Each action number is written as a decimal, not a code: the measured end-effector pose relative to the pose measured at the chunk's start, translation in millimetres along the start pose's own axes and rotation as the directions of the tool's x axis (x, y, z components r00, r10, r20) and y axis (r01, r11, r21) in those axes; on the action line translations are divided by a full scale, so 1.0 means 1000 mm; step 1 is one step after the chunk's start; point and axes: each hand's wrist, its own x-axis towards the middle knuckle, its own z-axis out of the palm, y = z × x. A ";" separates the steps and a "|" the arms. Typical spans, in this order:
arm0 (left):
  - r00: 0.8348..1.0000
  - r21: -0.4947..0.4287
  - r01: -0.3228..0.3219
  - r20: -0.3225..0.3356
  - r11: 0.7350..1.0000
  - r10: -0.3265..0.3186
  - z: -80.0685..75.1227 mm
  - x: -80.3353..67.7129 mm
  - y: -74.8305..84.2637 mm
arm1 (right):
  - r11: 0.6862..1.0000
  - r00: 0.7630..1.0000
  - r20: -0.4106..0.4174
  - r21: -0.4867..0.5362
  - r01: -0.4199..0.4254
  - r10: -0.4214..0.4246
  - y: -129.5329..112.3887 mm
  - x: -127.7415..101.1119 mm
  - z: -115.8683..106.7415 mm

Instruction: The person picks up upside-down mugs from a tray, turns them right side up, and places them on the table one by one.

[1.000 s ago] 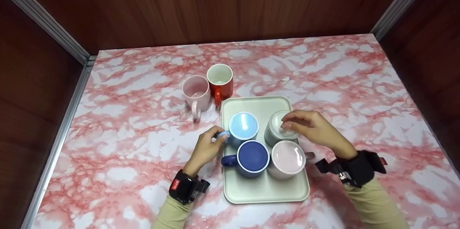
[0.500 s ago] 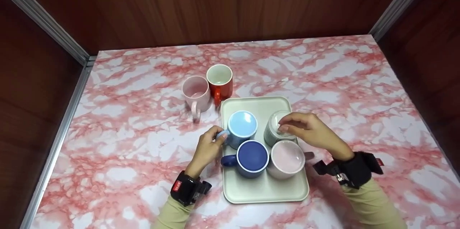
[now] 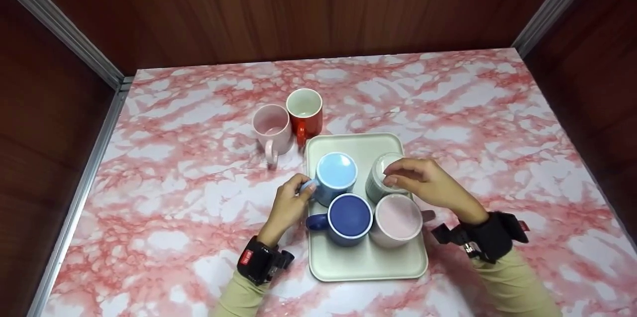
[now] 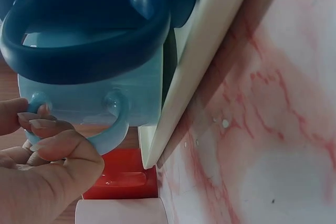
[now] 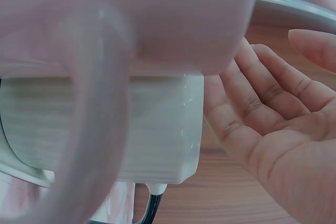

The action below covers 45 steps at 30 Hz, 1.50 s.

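A: Holding on, that is what the left hand [image 3: 287,203] does. Its grip is pinched on the handle of the light blue mug [image 3: 336,176]. You can see the fingers [image 4: 50,129] curled on the handle in the left wrist view.

B: Where is that mug?

A: It sits upside down on the pale green tray [image 3: 366,262], at the tray's far left. The tray lies near the middle of the counter [image 3: 174,217], a bit toward the near edge.

B: And the right hand [image 3: 432,185]?

A: It is over the grey-green mug [image 3: 379,181], at the tray's far right. The fingers are bent over the mug's top, but I cannot tell if the grip is tight on it. In the right wrist view the palm [image 5: 278,129] looks loose, beside the mug's wall.

B: What else is on the tray?

A: A dark blue mug [image 3: 348,217] and a pale pink mug [image 3: 397,218], both upside down, at the near side. All four stand very close.

B: What could go wrong?

A: I think the light blue mug could bump the dark blue one if it is lifted at a slant, since they are just beside each other. A pinch on only the handle could let it swing or slip. It could also knock the red mug [image 3: 304,114] or the pink mug [image 3: 272,130], which stand upright on the counter just past the tray's far left corner.
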 end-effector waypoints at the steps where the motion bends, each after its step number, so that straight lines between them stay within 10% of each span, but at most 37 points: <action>1: 1.000 -0.001 -0.006 0.000 1.000 0.006 0.000 0.000 0.000 | 1.000 1.000 -0.002 -0.009 -0.003 0.003 -0.001 0.000 0.000; 26: 0.994 0.014 -0.008 -0.108 1.000 0.009 0.004 -0.002 0.005 | 0.997 0.999 0.001 -0.056 0.046 -0.046 -0.007 -0.003 0.005; 45: 0.981 -0.086 -0.033 -0.192 0.996 0.016 0.003 0.001 0.039 | 0.995 0.998 0.013 -0.084 0.060 -0.059 -0.018 0.000 0.016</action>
